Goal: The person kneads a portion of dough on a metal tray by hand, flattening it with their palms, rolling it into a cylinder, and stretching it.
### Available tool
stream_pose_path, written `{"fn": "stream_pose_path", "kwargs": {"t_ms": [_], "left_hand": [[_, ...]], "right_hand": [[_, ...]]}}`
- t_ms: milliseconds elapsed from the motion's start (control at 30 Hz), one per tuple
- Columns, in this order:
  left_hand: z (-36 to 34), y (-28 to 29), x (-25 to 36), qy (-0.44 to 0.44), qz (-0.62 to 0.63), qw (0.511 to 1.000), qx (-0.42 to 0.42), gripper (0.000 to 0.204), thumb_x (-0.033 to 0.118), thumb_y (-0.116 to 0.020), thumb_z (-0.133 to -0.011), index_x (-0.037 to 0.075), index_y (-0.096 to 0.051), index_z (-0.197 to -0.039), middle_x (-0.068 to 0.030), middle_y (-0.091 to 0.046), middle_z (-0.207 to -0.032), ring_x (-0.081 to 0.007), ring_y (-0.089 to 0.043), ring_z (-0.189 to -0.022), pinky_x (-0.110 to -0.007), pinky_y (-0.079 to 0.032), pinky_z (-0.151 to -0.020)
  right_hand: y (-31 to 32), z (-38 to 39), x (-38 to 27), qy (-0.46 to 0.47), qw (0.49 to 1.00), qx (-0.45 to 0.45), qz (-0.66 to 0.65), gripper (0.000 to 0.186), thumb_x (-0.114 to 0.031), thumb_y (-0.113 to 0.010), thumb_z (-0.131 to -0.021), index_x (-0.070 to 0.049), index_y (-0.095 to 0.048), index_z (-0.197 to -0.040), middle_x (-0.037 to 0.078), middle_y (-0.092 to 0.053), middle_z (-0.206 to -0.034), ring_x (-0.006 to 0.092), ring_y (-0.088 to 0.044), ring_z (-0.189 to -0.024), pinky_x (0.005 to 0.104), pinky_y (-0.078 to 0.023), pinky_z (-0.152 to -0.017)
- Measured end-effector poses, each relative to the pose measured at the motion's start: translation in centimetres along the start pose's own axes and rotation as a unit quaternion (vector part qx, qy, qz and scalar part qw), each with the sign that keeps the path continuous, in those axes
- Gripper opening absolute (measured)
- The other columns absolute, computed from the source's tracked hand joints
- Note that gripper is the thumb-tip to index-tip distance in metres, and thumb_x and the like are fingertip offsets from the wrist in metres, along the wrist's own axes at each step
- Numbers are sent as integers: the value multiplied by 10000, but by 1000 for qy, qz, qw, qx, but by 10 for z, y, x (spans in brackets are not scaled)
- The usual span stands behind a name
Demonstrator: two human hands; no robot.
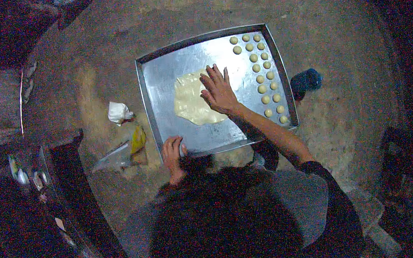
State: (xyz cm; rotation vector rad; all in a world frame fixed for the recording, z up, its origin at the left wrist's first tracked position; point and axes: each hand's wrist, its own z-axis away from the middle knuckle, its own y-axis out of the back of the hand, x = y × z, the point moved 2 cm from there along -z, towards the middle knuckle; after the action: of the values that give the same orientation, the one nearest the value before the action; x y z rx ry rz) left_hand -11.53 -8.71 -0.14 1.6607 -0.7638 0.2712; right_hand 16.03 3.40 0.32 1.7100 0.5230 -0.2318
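- Head view: metal baking tray [163,83] lies on the floor [336,44]; taken as landmark.
- Done, by judgement: about nineteen small dough balls [261,79] sit in rough rows along the tray's right side.
- Left, by judgement: a pale flattened dough sheet [189,103] at tray centre, not yet portioned.
- Right hand [218,91]: fingers spread wide, palm flat on the sheet's right edge, holding nothing.
- Left hand [173,154]: curled over the tray's near rim, gripping it.
- Off the tray's left side: white crumpled bag [118,112], yellow packet [137,139]. Off its right: blue object [306,81], kind unclear.
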Motion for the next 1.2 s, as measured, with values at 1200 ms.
{"fn": "stream_pose_path", "kwargs": {"t_ms": [1200], "left_hand": [[-4, -12, -1, 64, -77, 992, -74, 449, 173, -582, -908, 24, -563, -1331, -179, -569, -1338, -387, -524, -1258, -491, -415, -1090]], "right_hand": [[-34, -66, -60, 0, 996, 83, 21, 571, -352, -508, -1037, -70, -387, -1519, 237, -301, -1605, 423, -194, -1531, 659, -65, -1224]]}}
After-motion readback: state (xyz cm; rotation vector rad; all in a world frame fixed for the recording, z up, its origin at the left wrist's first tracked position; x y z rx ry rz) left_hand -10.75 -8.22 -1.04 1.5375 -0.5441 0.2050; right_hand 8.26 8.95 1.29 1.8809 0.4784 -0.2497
